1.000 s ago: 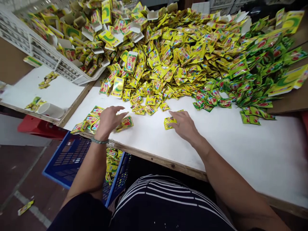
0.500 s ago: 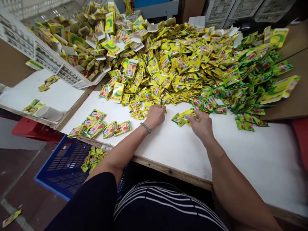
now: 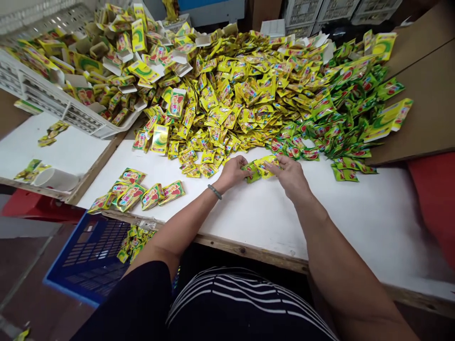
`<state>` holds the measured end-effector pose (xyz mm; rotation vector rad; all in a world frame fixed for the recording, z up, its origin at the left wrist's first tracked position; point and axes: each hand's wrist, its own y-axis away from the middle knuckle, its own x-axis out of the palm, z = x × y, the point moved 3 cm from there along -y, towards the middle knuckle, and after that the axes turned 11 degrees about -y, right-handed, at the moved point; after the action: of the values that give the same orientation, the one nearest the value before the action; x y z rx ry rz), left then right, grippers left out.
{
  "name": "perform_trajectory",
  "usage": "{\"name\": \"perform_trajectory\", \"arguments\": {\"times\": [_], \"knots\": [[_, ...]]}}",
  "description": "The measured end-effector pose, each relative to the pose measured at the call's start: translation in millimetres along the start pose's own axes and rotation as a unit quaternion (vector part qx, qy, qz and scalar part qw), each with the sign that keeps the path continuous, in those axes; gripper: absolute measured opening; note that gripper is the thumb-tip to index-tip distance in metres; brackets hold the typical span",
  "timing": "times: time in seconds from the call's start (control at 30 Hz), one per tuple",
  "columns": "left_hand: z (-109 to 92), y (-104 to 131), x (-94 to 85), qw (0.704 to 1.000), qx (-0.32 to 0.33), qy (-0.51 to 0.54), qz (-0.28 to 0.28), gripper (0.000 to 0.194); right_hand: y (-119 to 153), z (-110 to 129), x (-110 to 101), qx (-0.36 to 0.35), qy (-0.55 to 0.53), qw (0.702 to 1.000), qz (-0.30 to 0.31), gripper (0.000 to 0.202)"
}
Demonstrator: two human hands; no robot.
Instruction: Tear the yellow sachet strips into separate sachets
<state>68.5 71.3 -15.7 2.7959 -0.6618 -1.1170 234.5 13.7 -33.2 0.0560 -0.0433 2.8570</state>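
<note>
Both hands meet over the white tabletop in front of a big heap of small candy sachets. My left hand (image 3: pixel 234 173), with a beaded bracelet at the wrist, is closed on the left end of a green sachet (image 3: pixel 252 173). My right hand (image 3: pixel 288 174) pinches a yellow sachet (image 3: pixel 267 166) that overlaps the green one. Behind them rise the piled yellow sachets (image 3: pixel 241 104), with green sachets (image 3: pixel 341 113) massed at the right. Several filled small boxes (image 3: pixel 130 196) lie left of my left hand, near the table edge.
A white plastic crate (image 3: pixel 67 106) tips open boxes onto the heap at the upper left. Below the table edge stands a blue basket (image 3: pixel 85 255) with sachets inside. A white cup (image 3: pixel 55 179) lies on the side table. Cardboard (image 3: pixel 423 94) borders the right.
My left hand has moved right from the edge of the heap and taken hold of the green sachet. My right hand still grips the yellow sachet. The whole view has shifted slightly.
</note>
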Motion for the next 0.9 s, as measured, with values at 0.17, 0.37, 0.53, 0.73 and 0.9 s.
{"name": "perform_trajectory", "arguments": {"times": [0.17, 0.37, 0.53, 0.73, 0.9], "knots": [[2, 29, -12.4, 0.959, 0.008, 0.275, 0.064, 0.041, 9, -9, 20, 0.073, -0.051, 0.994, 0.054, 0.037], [11, 41, -18.0, 0.951, -0.002, 0.304, 0.062, 0.042, 19, -7, 35, 0.09, -0.076, 0.992, 0.052, 0.04], [21, 46, -16.9, 0.954, 0.011, 0.286, 0.088, 0.044, 34, -4, 46, 0.179, -0.135, 0.971, 0.085, 0.06], [39, 35, -94.4, 0.998, 0.008, 0.062, -0.03, 0.038, 32, -18, 37, 0.116, -0.032, 0.987, 0.105, 0.043], [98, 13, -218.9, 0.874, -0.241, -0.175, -0.384, 0.054, 32, -22, 36, 0.098, 0.0, 0.992, 0.076, 0.041]]}}
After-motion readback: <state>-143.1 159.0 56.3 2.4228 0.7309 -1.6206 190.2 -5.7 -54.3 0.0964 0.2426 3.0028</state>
